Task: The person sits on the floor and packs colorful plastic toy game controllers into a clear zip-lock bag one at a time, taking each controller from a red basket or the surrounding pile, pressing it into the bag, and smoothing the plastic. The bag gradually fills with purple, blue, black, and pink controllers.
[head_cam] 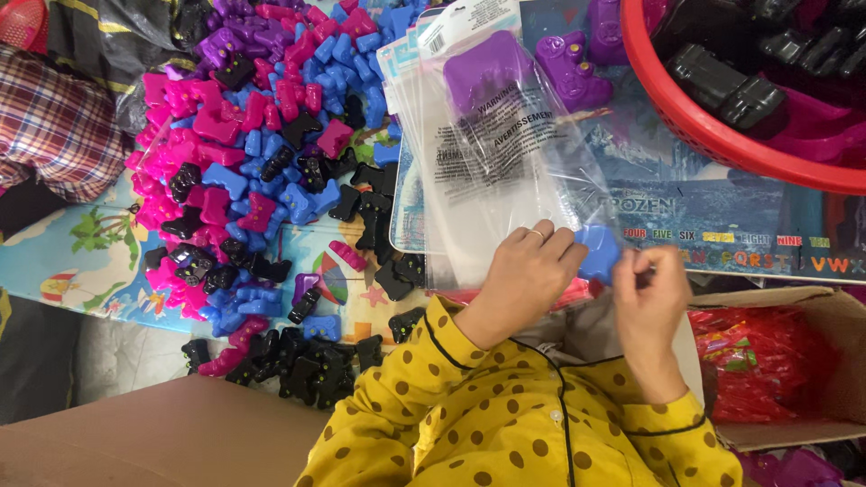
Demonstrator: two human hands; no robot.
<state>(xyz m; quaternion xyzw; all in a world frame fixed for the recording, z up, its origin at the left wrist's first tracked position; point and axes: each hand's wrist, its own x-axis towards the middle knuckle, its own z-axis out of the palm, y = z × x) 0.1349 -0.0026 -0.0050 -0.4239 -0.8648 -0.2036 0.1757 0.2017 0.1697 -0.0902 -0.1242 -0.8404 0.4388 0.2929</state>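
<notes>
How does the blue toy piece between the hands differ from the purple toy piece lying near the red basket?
The blue toy piece is held between the left hand and right hand, at the mouth of a clear bag; the purple toy piece lies free on the mat. The blue one is partly hidden by fingers; the purple one shows whole. Both look like small plastic controller shapes.

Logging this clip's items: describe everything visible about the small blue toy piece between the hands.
The blue toy piece looks like glossy moulded plastic, rounded and lobed. It sits at the lower edge of a clear plastic bag. The left hand covers its left side; the right hand pinches just beside it. Its underside is hidden.
</notes>
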